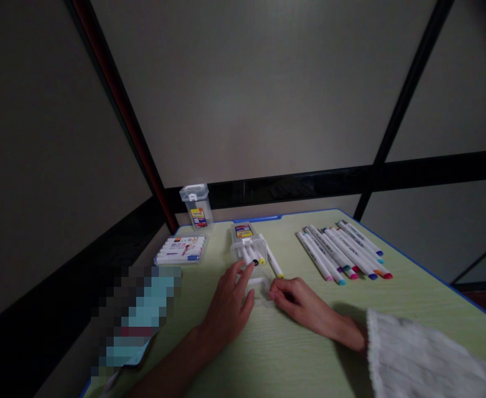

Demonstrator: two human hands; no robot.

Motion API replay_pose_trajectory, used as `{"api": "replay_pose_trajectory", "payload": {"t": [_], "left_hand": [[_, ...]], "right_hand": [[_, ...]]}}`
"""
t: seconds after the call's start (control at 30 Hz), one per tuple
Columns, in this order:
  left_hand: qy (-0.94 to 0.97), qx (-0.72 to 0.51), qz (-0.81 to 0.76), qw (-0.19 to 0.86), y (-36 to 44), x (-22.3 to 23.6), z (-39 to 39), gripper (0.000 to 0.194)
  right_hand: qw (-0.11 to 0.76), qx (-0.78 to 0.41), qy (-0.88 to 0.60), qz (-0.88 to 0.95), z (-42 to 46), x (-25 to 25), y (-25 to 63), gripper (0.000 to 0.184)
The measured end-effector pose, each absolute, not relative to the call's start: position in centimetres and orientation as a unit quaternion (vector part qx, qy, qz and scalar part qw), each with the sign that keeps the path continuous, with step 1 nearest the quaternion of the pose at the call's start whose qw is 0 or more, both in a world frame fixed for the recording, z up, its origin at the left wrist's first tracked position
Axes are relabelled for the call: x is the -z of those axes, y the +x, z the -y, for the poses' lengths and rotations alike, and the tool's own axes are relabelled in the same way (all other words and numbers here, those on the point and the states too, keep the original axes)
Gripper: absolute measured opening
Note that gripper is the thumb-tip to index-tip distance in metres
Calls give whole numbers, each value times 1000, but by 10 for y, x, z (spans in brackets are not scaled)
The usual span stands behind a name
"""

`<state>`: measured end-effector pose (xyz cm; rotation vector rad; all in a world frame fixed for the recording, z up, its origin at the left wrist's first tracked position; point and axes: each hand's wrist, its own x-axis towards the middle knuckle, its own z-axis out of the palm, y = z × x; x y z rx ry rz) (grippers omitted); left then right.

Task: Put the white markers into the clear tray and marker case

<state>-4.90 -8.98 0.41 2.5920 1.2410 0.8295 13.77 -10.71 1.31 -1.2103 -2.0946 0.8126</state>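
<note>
A clear plastic marker box (237, 243) lies on its side with its hinged lid (259, 298) folded open toward me. Several white markers stick out of its mouth, among them a black-ended marker (248, 256) and a yellow-ended marker (260, 257). My left hand (228, 298) is open, fingers apart, its index fingertip at or very near the black end; contact is unclear. At the lid's right edge, my right hand (296, 298) is closed in a pinch and seems to hold that edge. Beside the box lies another yellow-ended marker (273, 257).
To the right lies a loose group of colour-ended markers (342, 251). A clear lidded box (197, 207) stands upright at the back left, with a flat pack of markers (181, 250) in front. A blurred-out blue item (137, 331) lies at the left edge of the table (268, 354).
</note>
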Motion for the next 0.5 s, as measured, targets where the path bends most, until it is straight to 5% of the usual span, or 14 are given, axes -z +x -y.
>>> {"api": "replay_pose_trajectory", "payload": {"t": [0.5], "left_hand": [[864, -272, -415, 83, -49, -6, 90, 50]], "right_hand": [[293, -292, -453, 790, 108, -12, 138, 24]]}}
